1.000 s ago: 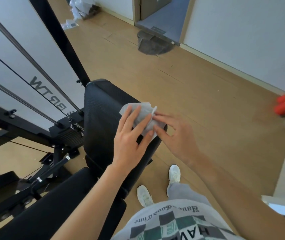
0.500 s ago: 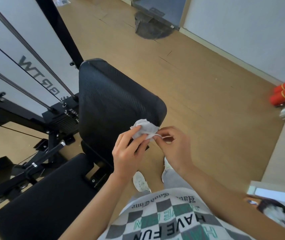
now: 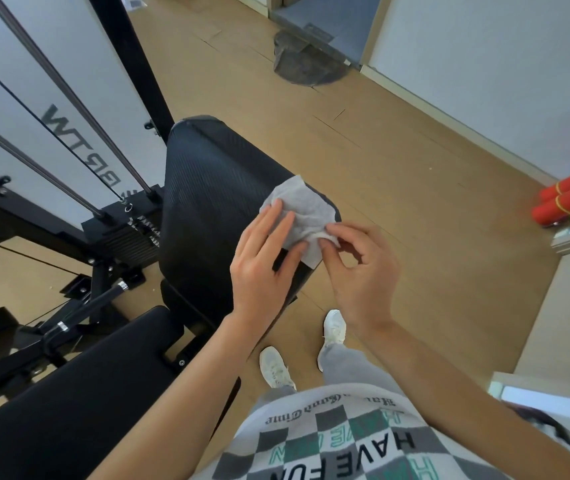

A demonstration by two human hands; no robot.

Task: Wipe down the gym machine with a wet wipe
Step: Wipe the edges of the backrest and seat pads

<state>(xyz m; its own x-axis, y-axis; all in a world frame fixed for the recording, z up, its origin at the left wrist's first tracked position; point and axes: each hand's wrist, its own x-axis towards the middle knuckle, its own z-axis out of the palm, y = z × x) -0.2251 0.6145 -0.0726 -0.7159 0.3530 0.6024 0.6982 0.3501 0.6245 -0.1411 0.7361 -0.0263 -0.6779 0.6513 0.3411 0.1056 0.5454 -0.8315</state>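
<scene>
On a pale wooden floor (image 3: 398, 161) we see 2 white shoes (image 3: 275, 367) nearest us, beside the black seat pad (image 3: 69, 393) of the gym machine (image 3: 127, 60). Just beyond, we find the left hand (image 3: 263, 268) lying with straight, slightly spread fingers flat on the wet wipe (image 3: 302, 209), pressing it against the right corner of the tilted black back pad (image 3: 214, 209), while the right hand (image 3: 363, 268) pinches the wipe's near edge between curled thumb and fingertips. Farther off we see the weight stack (image 3: 127, 237) under its steel rods on the left, red tubes (image 3: 567, 199) by the right wall, and a grey mat (image 3: 304, 64) at the doorway.
</scene>
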